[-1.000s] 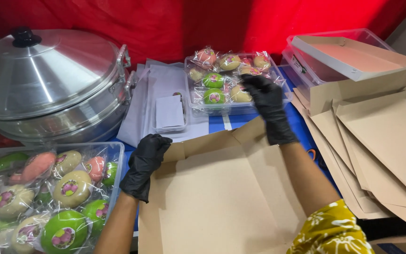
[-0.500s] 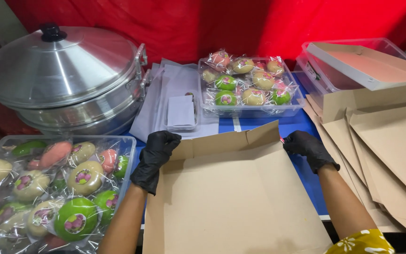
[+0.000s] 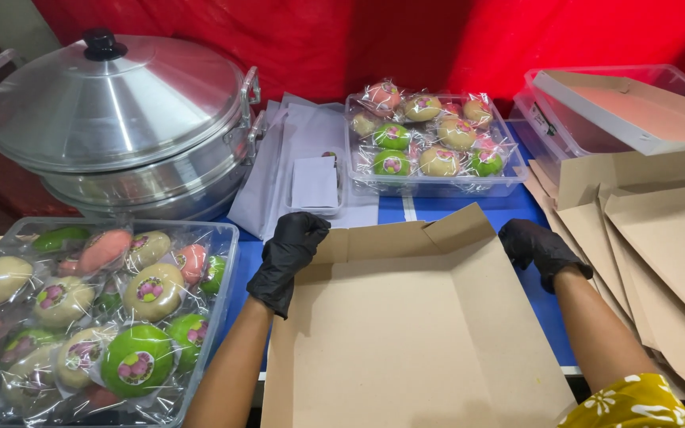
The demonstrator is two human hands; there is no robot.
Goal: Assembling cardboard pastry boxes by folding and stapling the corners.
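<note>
A flat brown cardboard box [image 3: 406,333] lies half folded in front of me on the blue table. My left hand [image 3: 288,257], in a black glove, grips the box's far left corner flap. Also gloved in black, my right hand [image 3: 539,250] presses against the box's right wall near the far corner. The back wall and right wall stand partly raised. Beyond the box sits a clear tray of wrapped round buns [image 3: 430,143], green, cream and pink.
A big aluminium steamer pot [image 3: 120,119] stands at the far left. A second clear tray of wrapped buns [image 3: 97,309] is at my near left. White paper bags [image 3: 311,158] lie in the middle. Flat cardboard sheets [image 3: 660,238] and a clear bin [image 3: 620,111] fill the right.
My right hand came back from the far tray of buns to the box's right wall. The left hand stayed at the box's left corner. The box walls have risen.
</note>
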